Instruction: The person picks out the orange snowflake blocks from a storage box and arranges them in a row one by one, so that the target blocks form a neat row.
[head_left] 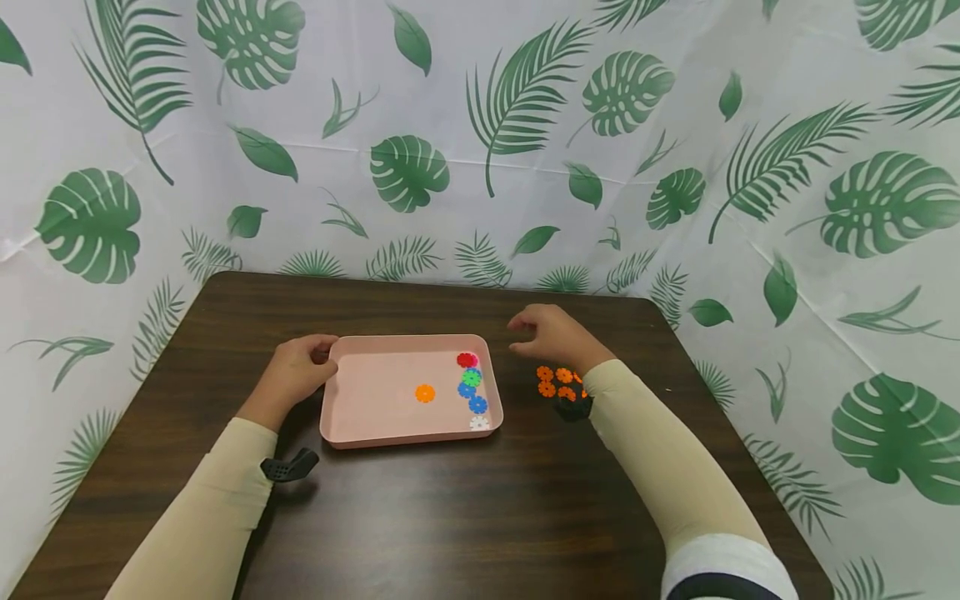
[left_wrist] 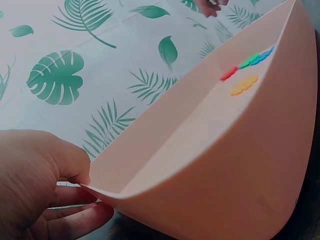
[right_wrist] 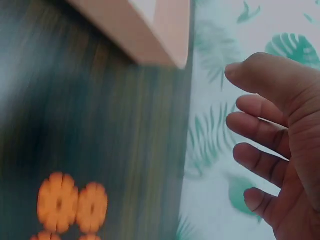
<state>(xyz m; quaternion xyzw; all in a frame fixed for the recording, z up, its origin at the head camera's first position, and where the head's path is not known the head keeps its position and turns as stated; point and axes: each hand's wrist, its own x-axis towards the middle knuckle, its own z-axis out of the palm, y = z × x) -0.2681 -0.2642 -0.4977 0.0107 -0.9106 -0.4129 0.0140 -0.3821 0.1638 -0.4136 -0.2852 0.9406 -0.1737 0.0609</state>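
Observation:
A shallow pink tray (head_left: 375, 408) lies on the table. My left hand (head_left: 297, 372) pinches its rim at the far left corner, thumb and fingers on either side of the edge in the left wrist view. Inside, one orange flower-shaped disc (head_left: 425, 393) lies apart. Along the tray's right side run a red disc (head_left: 466, 360), a pink one partly under it, a green disc (head_left: 471, 378), blue discs (head_left: 477, 405) and a white disc (head_left: 479, 423). My right hand (head_left: 558, 335) hovers right of the tray, fingers loosely bent, holding nothing in the right wrist view (right_wrist: 285, 125).
Several orange discs (head_left: 546, 389) lie on the dark wooden table (head_left: 450, 517) right of the tray, partly hidden by my right wrist. A leaf-patterned cloth (head_left: 450, 225) hangs behind the table. Black straps (head_left: 288, 467) are on both wrists.

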